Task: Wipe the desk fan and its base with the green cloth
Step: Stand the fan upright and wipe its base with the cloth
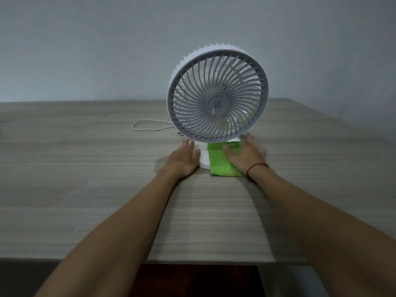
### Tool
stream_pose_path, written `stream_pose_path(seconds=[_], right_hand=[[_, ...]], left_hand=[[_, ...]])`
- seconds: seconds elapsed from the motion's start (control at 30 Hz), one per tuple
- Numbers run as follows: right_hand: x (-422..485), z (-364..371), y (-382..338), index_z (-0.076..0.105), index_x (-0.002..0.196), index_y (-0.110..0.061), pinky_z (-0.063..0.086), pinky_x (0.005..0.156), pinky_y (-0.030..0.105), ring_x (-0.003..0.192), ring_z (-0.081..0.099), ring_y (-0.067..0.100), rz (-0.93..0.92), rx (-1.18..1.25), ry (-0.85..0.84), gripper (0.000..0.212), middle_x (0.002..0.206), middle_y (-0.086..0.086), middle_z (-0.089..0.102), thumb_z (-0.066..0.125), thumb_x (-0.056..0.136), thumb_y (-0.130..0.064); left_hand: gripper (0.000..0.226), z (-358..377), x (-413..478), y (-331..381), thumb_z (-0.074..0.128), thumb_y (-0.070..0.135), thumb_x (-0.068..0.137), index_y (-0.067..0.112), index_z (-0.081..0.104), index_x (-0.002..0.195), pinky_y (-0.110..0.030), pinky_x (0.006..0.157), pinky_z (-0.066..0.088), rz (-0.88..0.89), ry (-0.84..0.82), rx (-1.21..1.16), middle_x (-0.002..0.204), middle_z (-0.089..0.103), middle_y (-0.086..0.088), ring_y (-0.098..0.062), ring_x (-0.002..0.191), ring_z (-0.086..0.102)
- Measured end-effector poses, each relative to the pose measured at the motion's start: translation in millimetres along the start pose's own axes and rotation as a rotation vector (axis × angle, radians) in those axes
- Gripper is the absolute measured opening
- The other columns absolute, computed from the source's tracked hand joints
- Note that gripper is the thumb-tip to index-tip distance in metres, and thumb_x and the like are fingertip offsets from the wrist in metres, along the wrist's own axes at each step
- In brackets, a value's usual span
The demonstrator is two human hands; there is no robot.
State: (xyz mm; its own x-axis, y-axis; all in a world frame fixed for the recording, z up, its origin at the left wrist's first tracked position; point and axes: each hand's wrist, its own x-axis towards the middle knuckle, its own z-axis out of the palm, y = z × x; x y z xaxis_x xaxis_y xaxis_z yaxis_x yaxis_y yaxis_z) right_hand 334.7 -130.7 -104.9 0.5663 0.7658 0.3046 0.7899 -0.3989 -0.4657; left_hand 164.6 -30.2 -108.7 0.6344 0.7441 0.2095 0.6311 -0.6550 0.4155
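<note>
Desk fan (217, 95) upright on worktop (85, 189), right hand (246, 157) spread flat on green cloth (222, 162) over base (204, 157), left hand (184, 157) flat, empty at 9 o'clock: hard push risks tipping fan or snagging cable (150, 125).

The desk fan (217, 94) stands upright on the table (85, 168), its base (204, 158) at 6 o'clock below the grille. The cloth (220, 166) lies over the base's right part, under the flat right hand (246, 157). The left hand (184, 159) rests at the base's 9 o'clock. A cable (147, 125) lies at the fan's 9 o'clock, behind the left hand
</note>
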Motion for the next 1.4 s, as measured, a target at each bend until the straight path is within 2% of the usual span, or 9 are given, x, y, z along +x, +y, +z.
stream_pose_path(seconds=[0.17, 0.27, 0.43, 0.67, 0.87, 1.07, 1.17, 1.27, 1.4], right_hand=[[0.8, 4.8, -7.1, 0.03, 0.146, -0.031, 0.01, 0.121, 0.048, 0.149, 0.011, 0.022, -0.122, -0.09, -0.264, 0.073, 0.16, -0.006, 0.02, 0.029, 0.085, -0.07], [4.1, -0.5, 6.1, 0.04, 0.142, -0.029, 0.016, 0.121, 0.042, 0.147, 0.021, 0.02, -0.15, 0.003, -0.256, 0.054, 0.157, -0.006, 0.028, 0.036, 0.094, -0.053], [15.7, -13.8, 30.0, 0.054, 0.133, -0.015, 0.036, 0.11, 0.034, 0.13, 0.048, 0.029, 0.01, 0.117, -0.139, 0.042, 0.143, 0.011, 0.051, 0.041, 0.096, -0.031], [17.9, 2.2, -6.4, 0.033, 0.147, -0.019, 0.019, 0.119, 0.045, 0.147, 0.02, 0.024, 0.025, -0.049, -0.209, 0.058, 0.159, 0.002, 0.024, 0.03, 0.096, -0.046], [-5.6, 8.1, -26.0, 0.044, 0.14, -0.029, 0.021, 0.118, 0.043, 0.141, 0.033, 0.025, -0.123, -0.144, -0.18, 0.053, 0.151, 0.004, 0.04, 0.033, 0.093, -0.052], [-20.8, 0.6, -1.4, 0.046, 0.139, -0.022, 0.014, 0.12, 0.035, 0.144, 0.029, 0.017, -0.343, 0.031, -0.191, 0.048, 0.151, -0.001, 0.041, 0.041, 0.096, -0.042], [-3.6, -9.1, 23.8, 0.04, 0.143, -0.018, 0.013, 0.121, 0.033, 0.146, 0.022, 0.019, -0.181, 0.081, -0.208, 0.05, 0.156, 0.001, 0.031, 0.037, 0.098, -0.04], [20.3, -8.4, 33.6, 0.03, 0.147, -0.017, 0.011, 0.122, 0.043, 0.148, 0.015, 0.026, -0.008, -0.017, -0.231, 0.054, 0.16, 0.007, 0.02, 0.026, 0.099, -0.041], [40.3, -5.9, 19.0, 0.023, 0.149, -0.012, 0.016, 0.12, 0.044, 0.146, 0.021, 0.029, 0.114, -0.04, -0.258, 0.059, 0.159, 0.01, 0.02, 0.023, 0.098, -0.04]], left_hand=[[0.056, 4.8, 2.1, -2.8, 0.019, 0.04, 0.1, 0.013, 0.021, 0.149, -0.04, 0.12, 0.018, -0.017, -0.023, 0.046, 0.162, 0.008, -0.007, -0.022, 0.148, 0.017], [0.057, 6.0, 3.3, -4.8, 0.02, 0.04, 0.1, 0.013, 0.021, 0.149, -0.038, 0.121, 0.014, -0.02, -0.026, 0.049, 0.162, 0.011, -0.007, -0.018, 0.149, 0.013], [0.053, 4.9, 3.8, -4.4, 0.021, 0.036, 0.1, 0.01, 0.03, 0.145, -0.038, 0.12, 0.016, 0.017, -0.026, 0.027, 0.16, 0.017, -0.008, -0.018, 0.148, 0.014], [0.05, 5.7, 4.2, -2.3, 0.023, 0.034, 0.1, 0.006, 0.035, 0.139, -0.036, 0.116, 0.019, 0.02, -0.011, 0.024, 0.156, 0.025, -0.01, -0.02, 0.146, 0.022], [0.05, 5.0, 3.5, -0.6, 0.024, 0.033, 0.101, 0.004, 0.033, 0.141, -0.034, 0.118, 0.014, 0.008, -0.019, 0.013, 0.157, 0.023, -0.013, -0.022, 0.148, 0.015], [0.051, 1.7, 1.8, -3.1, 0.025, 0.031, 0.101, 0.003, 0.035, 0.142, -0.029, 0.117, 0.011, 0.023, -0.018, 0.0, 0.156, 0.026, -0.014, -0.024, 0.147, 0.019], [0.051, 1.4, 1.0, -3.1, 0.024, 0.034, 0.1, 0.006, 0.037, 0.14, -0.032, 0.115, 0.018, 0.012, -0.019, 0.008, 0.155, 0.028, -0.012, -0.021, 0.145, 0.024], [0.051, 3.0, 1.4, -4.0, 0.023, 0.035, 0.1, 0.007, 0.036, 0.141, -0.031, 0.114, 0.019, 0.014, -0.014, 0.019, 0.156, 0.027, -0.01, -0.019, 0.144, 0.024], [0.048, 6.2, 4.5, -4.9, 0.024, 0.034, 0.1, 0.005, 0.039, 0.136, -0.031, 0.112, 0.022, 0.006, -0.005, 0.011, 0.152, 0.032, -0.012, -0.019, 0.141, 0.03]])
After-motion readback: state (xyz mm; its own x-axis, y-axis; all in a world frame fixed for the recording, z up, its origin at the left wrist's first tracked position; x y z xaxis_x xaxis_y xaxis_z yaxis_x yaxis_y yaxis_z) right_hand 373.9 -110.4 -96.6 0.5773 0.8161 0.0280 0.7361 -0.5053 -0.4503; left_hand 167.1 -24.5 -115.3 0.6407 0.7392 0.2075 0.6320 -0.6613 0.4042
